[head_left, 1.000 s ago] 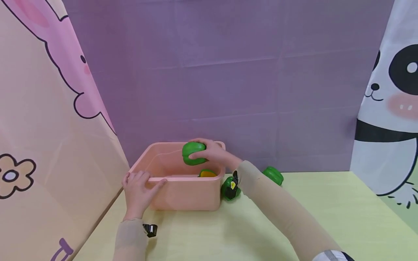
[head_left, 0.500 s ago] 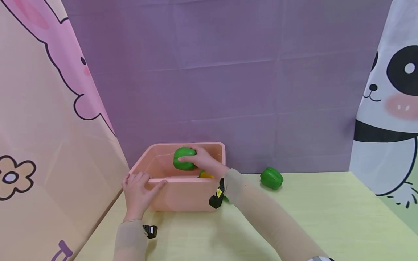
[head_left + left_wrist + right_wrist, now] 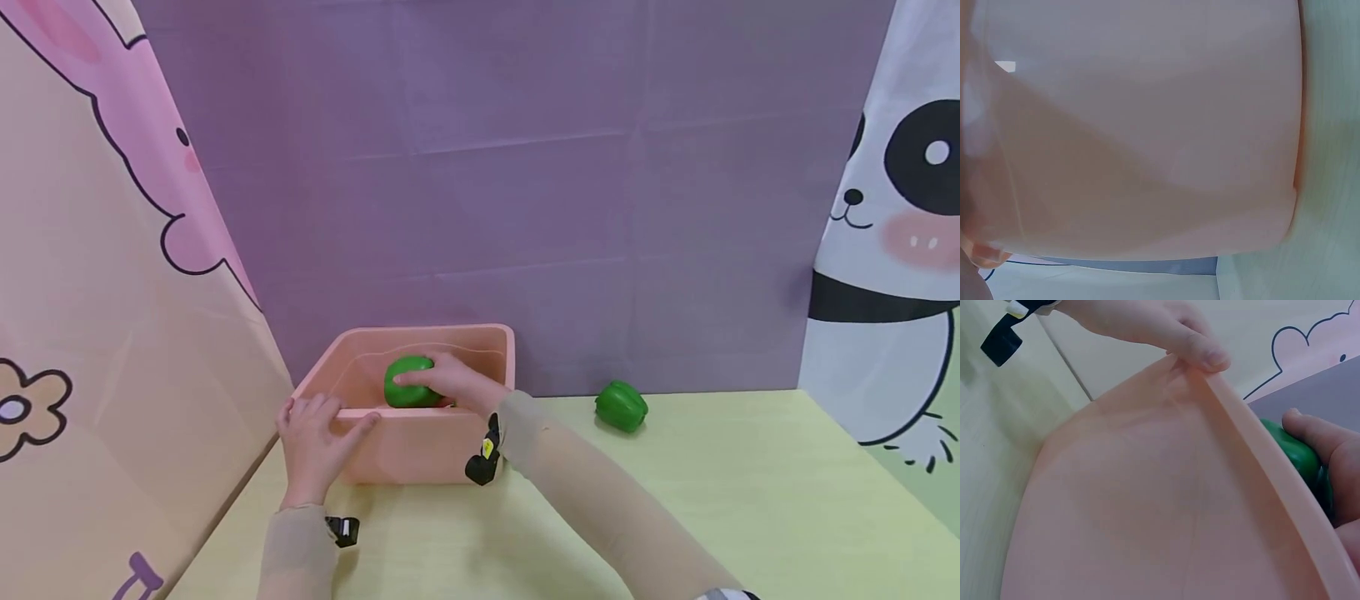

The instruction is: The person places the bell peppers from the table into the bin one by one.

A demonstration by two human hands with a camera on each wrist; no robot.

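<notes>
A pink plastic bin (image 3: 431, 448) stands on the table near the purple backdrop. My left hand (image 3: 318, 437) grips its front left corner, fingers over the rim and thumb along the front edge. In the right wrist view, the left thumb lies on that rim. Inside the bin, below rim height, my right hand (image 3: 457, 382) holds a green bell pepper (image 3: 407, 385) between thumb and fingers. The front wall hides the pepper's underside. The left wrist view is filled mostly by the bin's outer wall (image 3: 1147, 137).
Another green bell pepper (image 3: 622, 407) lies on the pale table (image 3: 712, 467), right of the bin near the backdrop (image 3: 570, 208). A printed panel (image 3: 150, 350) stands close on the left. Black wrist cameras hang beneath both wrists.
My right hand has moved left and down into the bin with the bell pepper. Its wrist now hides a pepper beside the bin, and a yellow thing inside is hidden. The left hand stays put.
</notes>
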